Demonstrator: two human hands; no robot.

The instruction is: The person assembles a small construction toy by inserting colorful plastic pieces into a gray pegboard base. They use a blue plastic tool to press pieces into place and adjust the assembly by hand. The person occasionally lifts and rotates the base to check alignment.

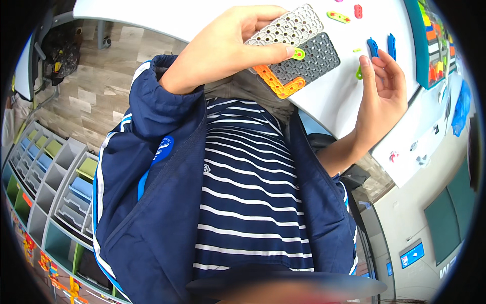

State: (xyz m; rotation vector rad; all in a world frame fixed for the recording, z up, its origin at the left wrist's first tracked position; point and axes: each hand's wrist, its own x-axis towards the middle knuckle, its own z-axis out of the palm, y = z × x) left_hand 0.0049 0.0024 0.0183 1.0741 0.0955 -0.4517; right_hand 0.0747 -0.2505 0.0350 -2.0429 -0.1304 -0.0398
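Observation:
My left hand (225, 50) is closed on a pair of perforated building plates, one light grey (288, 25) and one dark grey (316, 58). An orange L-shaped connector strip (281, 89) lies along the plates' lower corner. The left thumb rests across the plates, its tip against a small lime-green link (299, 53). To the right, my right hand (385, 93) is raised with fingers loosely curled and thumb apart, and I see nothing between them. Beside its thumb shows a green piece (359, 73), partly hidden.
On the white table (324, 109) lie two blue strips (392, 46), a yellow-green oval piece (338, 17) and a red piece (358, 11). A teal-edged box (418, 45) of colourful parts stands at the right. Shelving with bins (55, 172) is at the lower left.

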